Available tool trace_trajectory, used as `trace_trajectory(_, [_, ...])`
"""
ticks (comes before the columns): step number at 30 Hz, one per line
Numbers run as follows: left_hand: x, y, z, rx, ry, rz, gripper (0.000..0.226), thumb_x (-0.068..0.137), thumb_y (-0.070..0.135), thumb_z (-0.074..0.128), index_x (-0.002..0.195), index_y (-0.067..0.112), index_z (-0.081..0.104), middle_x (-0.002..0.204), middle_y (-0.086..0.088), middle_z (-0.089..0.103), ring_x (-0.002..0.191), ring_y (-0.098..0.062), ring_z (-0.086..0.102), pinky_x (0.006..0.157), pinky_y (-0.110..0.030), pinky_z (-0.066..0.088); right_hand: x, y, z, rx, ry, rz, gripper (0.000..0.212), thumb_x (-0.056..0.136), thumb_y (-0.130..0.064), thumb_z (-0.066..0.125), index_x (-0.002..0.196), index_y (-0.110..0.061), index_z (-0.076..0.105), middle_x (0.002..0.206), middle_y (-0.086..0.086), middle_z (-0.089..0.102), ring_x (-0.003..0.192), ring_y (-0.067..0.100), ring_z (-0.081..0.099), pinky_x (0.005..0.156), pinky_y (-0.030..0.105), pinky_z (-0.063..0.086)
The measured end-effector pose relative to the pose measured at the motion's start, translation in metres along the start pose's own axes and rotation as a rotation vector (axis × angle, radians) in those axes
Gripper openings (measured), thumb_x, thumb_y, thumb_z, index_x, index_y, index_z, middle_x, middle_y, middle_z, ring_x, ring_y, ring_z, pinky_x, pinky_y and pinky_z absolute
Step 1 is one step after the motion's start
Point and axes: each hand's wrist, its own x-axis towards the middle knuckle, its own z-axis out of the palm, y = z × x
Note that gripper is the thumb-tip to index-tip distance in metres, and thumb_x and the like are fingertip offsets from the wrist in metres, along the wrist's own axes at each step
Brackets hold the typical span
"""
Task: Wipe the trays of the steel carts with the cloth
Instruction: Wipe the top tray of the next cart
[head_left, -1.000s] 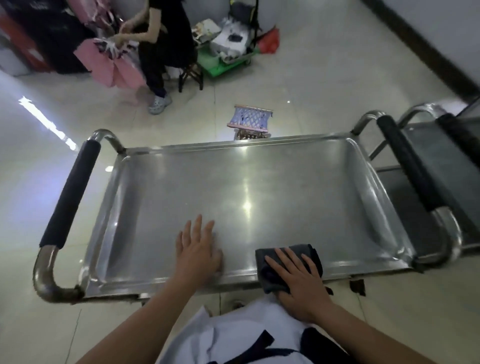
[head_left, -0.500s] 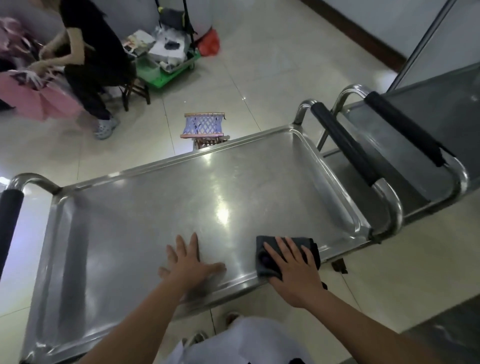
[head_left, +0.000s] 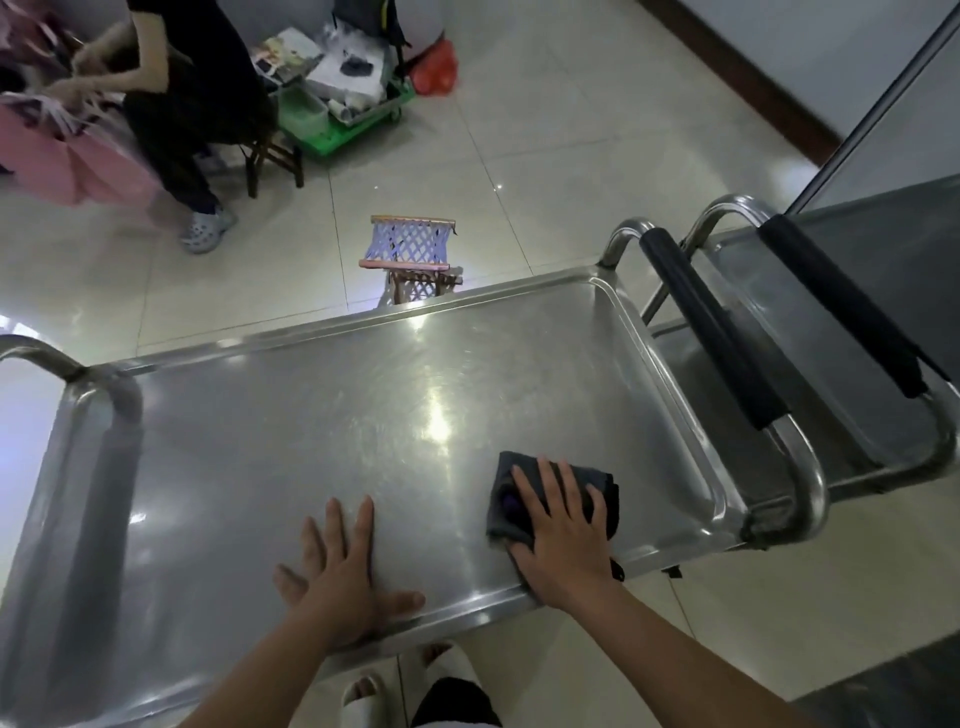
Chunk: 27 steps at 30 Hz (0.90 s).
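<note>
Grip state: the dark cloth (head_left: 550, 499) is being pressed flat under the right hand (head_left: 563, 535), whose fingers are being held straight and spread, not curled round it; the left hand (head_left: 337, 571) is being laid palm-down with fingers straight and thumb out, nothing being held. Both hands are being rested on the tray (head_left: 311, 431) of the nearer steel cart, close to its near rim, the cloth being kept toward the right end of that tray, just inside the near edge. Overhead light is being reflected from the middle of the tray surface. A second steel cart (head_left: 831, 322) is being shown just beside the first on the right, the black-padded handles (head_left: 711, 332) of the two carts being set side by side. On the tiled floor (head_left: 545, 156) beyond the far rim, a small woven stool (head_left: 413, 244) is being seen. Farther back on the left, a seated person in dark clothes (head_left: 182, 93) is being shown handling pink material, with a green crate (head_left: 337, 124) of clutter beside.
</note>
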Motion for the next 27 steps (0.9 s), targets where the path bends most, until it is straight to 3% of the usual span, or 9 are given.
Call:
trace_trajectory(4, [0.001, 0.001, 0.002, 0.01, 0.02, -0.012, 0.136, 0.056, 0.09, 0.059, 0.142, 0.046, -0.037, 0.148, 0.002, -0.051, 0.141, -0.034, -0.04, 0.112, -0.069, -0.003, -0.001, 0.003, 0.006, -0.026, 0.07, -0.022, 0.087, 0.077, -0.055, 0.055, 0.157, -0.029, 0.029, 0.163, 0.007, 0.028, 0.149, 0.029, 0.025, 0.114, 0.053, 0.016])
trace_trajectory(9, [-0.004, 0.002, -0.005, -0.006, 0.018, 0.036, 0.132, 0.065, 0.085, 0.061, 0.133, 0.045, -0.044, 0.144, 0.002, -0.055, 0.138, -0.033, -0.044, 0.113, -0.068, -0.011, 0.002, 0.003, 0.009, -0.007, 0.135, -0.018, 0.085, 0.078, -0.047, 0.057, 0.157, -0.031, 0.028, 0.164, 0.006, 0.026, 0.151, 0.027, 0.021, 0.116, 0.051, 0.012])
trace_trajectory(12, [-0.005, -0.002, -0.006, -0.077, 0.042, 0.071, 0.12, 0.074, 0.076, 0.061, 0.146, 0.047, -0.03, 0.151, 0.004, -0.047, 0.141, -0.029, -0.04, 0.114, -0.066, -0.013, 0.002, 0.003, 0.008, 0.013, 0.132, -0.01, 0.076, 0.084, -0.049, 0.041, 0.157, -0.034, 0.026, 0.165, 0.004, 0.023, 0.152, 0.025, 0.017, 0.117, 0.05, 0.009])
trace_trajectory(16, [-0.011, -0.011, -0.012, -0.246, 0.172, 0.079, 0.084, 0.087, 0.065, 0.055, 0.156, 0.04, 0.016, 0.167, 0.007, -0.004, 0.153, -0.022, -0.006, 0.119, -0.057, 0.003, -0.002, -0.004, -0.006, 0.277, 0.108, 0.031, 0.074, 0.084, -0.059, 0.018, 0.154, -0.04, 0.03, 0.166, -0.006, 0.019, 0.153, 0.015, 0.008, 0.121, 0.044, 0.0])
trace_trajectory(17, [-0.018, -0.014, -0.016, -0.356, 0.229, 0.082, 0.076, 0.088, 0.063, 0.055, 0.154, 0.034, 0.03, 0.164, 0.004, 0.018, 0.151, -0.02, 0.014, 0.12, -0.049, 0.016, -0.004, -0.009, -0.011, 0.378, 0.102, 0.033, 0.073, 0.084, -0.06, 0.019, 0.152, -0.039, 0.034, 0.164, -0.007, 0.023, 0.152, 0.013, 0.011, 0.122, 0.043, 0.0])
trace_trajectory(19, [-0.039, -0.021, -0.019, -0.672, 0.308, 0.077, 0.051, 0.094, 0.049, 0.058, 0.139, 0.026, 0.054, 0.136, 0.003, 0.053, 0.128, -0.019, 0.05, 0.1, -0.032, 0.042, -0.015, -0.025, -0.023, 0.585, 0.07, -0.001, 0.062, 0.089, -0.057, 0.03, 0.145, -0.037, 0.044, 0.156, -0.006, 0.04, 0.147, 0.013, 0.029, 0.121, 0.046, 0.011])
trace_trajectory(22, [-0.074, -0.043, -0.017, -0.92, 0.328, 0.092, 0.023, 0.101, 0.03, 0.055, 0.122, 0.033, 0.063, 0.112, 0.009, 0.066, 0.103, -0.01, 0.065, 0.071, -0.014, 0.049, -0.038, -0.064, -0.04, 0.924, -0.054, -0.107, 0.034, 0.094, -0.04, 0.051, 0.124, -0.029, 0.064, 0.117, -0.004, 0.069, 0.11, 0.01, 0.063, 0.093, 0.042, 0.051])
trace_trajectory(24, [-0.097, -0.066, -0.012, -1.019, 0.317, 0.079, 0.028, 0.102, 0.024, 0.055, 0.127, 0.037, 0.058, 0.113, 0.013, 0.065, 0.095, 0.001, 0.063, 0.062, -0.01, 0.048, -0.055, -0.102, -0.053, 1.071, -0.207, -0.159, 0.025, 0.096, -0.036, 0.053, 0.115, -0.037, 0.068, 0.109, -0.008, 0.072, 0.104, 0.009, 0.066, 0.084, 0.03, 0.055])
trace_trajectory(27, [-0.131, -0.106, -0.004, -1.104, 0.338, 0.037, 0.031, 0.099, 0.02, 0.058, 0.125, 0.038, 0.06, 0.113, 0.011, 0.069, 0.094, -0.004, 0.067, 0.071, -0.021, 0.05, -0.079, -0.161, -0.059, 1.176, -0.326, -0.25, 0.036, 0.106, -0.019, 0.047, 0.115, -0.046, 0.068, 0.122, -0.02, 0.069, 0.117, 0.001, 0.061, 0.094, 0.017, 0.048])
